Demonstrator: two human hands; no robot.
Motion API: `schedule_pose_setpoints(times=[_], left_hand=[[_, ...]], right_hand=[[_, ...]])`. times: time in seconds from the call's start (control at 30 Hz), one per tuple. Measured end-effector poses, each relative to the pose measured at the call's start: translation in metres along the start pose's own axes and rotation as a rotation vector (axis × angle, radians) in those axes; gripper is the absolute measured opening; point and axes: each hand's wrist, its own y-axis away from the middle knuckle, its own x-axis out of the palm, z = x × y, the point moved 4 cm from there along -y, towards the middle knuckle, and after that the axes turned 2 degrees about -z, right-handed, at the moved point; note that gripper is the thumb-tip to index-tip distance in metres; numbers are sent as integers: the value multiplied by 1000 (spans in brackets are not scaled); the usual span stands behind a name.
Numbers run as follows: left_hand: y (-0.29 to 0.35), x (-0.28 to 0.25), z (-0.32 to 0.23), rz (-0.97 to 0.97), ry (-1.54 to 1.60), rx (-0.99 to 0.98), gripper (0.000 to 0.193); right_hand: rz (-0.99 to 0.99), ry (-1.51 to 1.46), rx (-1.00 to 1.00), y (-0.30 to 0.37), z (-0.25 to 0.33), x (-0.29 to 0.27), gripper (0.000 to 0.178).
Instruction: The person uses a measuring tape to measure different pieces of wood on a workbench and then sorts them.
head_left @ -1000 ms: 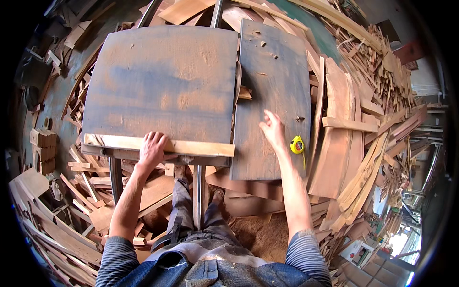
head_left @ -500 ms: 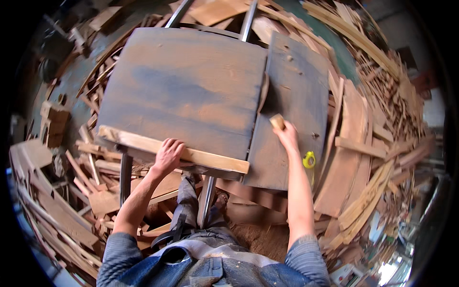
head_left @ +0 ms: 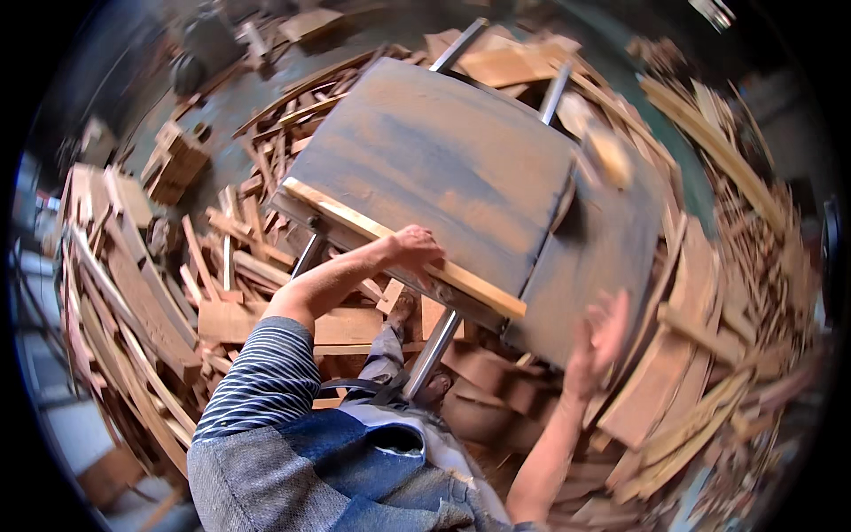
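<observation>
My left hand (head_left: 415, 248) is closed over a long wooden strip (head_left: 337, 211) lying along the near edge of a dusty metal machine table (head_left: 425, 142). My right hand (head_left: 600, 341) is raised over the near end of the narrower right-hand table section (head_left: 585, 257). Its fingers are spread, slightly blurred, and hold nothing. Beyond it, a small wood block (head_left: 612, 158) shows as a motion smear near the far end of that section, apart from the hand. A dark, curved, blade-like piece (head_left: 565, 199) stands at the gap between the two sections.
Offcuts and boards (head_left: 275, 257) are heaped around the table on all sides. Wide planks (head_left: 678, 355) lean at the right. Metal rails (head_left: 434, 350) stick out below the near edge, and others (head_left: 557, 93) at the far side. Stacked blocks (head_left: 177, 164) stand at the far left.
The wood block has left my right hand and moved away toward the far side; that hand has opened and drawn back. The view has turned. My left hand stays on the strip.
</observation>
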Motion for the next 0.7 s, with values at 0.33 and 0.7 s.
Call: schedule_pose_setpoints(times=[0.33,0.7], left_hand=[[111,-203,-56,-830,88,-130,42],[77,-84,26,-1319,1880,-418,62]], right_hand=[[180,268,462,145,-133,-74,39],[-77,-525,923,141,-196,-50,53]])
